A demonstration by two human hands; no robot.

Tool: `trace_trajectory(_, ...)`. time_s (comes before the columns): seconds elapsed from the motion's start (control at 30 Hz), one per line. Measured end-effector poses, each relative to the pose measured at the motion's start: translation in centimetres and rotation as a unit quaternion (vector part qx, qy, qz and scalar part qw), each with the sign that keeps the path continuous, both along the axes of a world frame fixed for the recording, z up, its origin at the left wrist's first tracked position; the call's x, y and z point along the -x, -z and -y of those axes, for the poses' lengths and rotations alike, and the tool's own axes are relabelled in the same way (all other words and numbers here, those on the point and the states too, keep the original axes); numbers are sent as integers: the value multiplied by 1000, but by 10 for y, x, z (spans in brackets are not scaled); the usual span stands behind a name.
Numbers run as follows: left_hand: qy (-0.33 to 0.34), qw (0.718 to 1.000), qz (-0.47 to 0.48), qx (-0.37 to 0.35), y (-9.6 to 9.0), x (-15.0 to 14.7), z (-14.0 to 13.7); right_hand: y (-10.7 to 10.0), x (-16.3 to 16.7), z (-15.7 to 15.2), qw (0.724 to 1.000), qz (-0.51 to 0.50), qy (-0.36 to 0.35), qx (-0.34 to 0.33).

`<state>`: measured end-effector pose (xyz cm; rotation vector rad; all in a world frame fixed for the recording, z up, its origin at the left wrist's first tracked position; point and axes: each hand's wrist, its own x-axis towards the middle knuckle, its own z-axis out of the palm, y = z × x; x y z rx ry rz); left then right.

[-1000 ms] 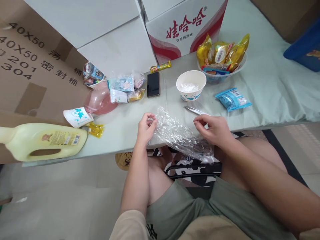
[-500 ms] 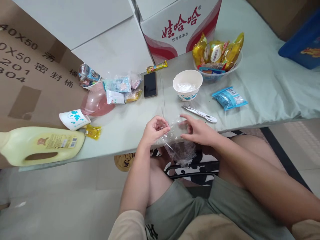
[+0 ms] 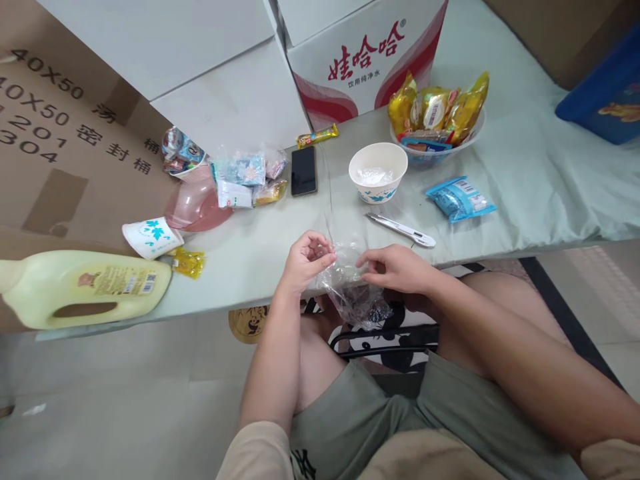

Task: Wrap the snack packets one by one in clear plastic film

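Over the table's front edge hangs a crumpled clear plastic bag [image 3: 357, 297], its lower part dangling above my lap. My left hand [image 3: 313, 260] pinches the bag's left side between thumb and fingertips. At the bag's right side is my right hand [image 3: 395, 268], with thumb and fingers brought together on the film. Just beyond the hands lies a white utility knife [image 3: 400, 230]. A paper bowl [image 3: 379, 157] with blue leaf print stands behind it, clear plastic film inside. To the right rests a blue snack packet [image 3: 461, 199].
A clear bowl of yellow packets [image 3: 483, 127], a phone [image 3: 304, 171], a candy stick [image 3: 317, 135] and wrapped snacks [image 3: 240, 173] sit farther back. At left are a pink bowl [image 3: 195, 210], a tipped paper cup [image 3: 150, 238] and a yellow jug [image 3: 45, 287]. Boxes [image 3: 235, 100] line the back.
My right hand's fingers have closed from a spread pose onto the bag's right side. My left hand keeps its pinch. The view has shifted slightly.
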<state>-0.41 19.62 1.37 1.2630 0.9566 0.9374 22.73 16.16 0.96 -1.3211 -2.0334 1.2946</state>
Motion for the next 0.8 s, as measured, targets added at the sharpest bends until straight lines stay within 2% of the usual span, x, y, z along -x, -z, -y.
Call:
trace_trajectory(0.1, -6, 1000, 9, -13, 4, 3, -4, 0, 0, 0, 998, -59, 21, 8)
trace_trajectory(0.23, -75, 997, -6, -21, 11, 5, -12, 1, 0, -2, 984, -135, 113, -35)
trace_trajectory(0.3, -80, 996, -6, 24, 12, 3, -13, 3, 1, -3, 975, -152, 153, -54)
trace_trajectory(0.4, -16, 991, 0, 130, 8, -3, -8, 6, 3, -3, 963, -187, 188, -42)
trace_trajectory(0.5, 31, 987, -26, 159, 4, -11, -3, 10, 6, -2, 953, -229, 198, -5)
trace_trajectory(0.6, 5, 993, -32, 111, 4, -16, -2, 11, 6, -1, 950, -248, 176, 70)
trace_trajectory(0.67, -17, 996, -23, 85, 6, -16, -4, 11, 6, -1, 959, -220, 151, 98)
trace_trajectory(0.8, -34, 994, -26, 99, 8, -14, -6, 9, 5, -2, 970, -181, 144, 72)
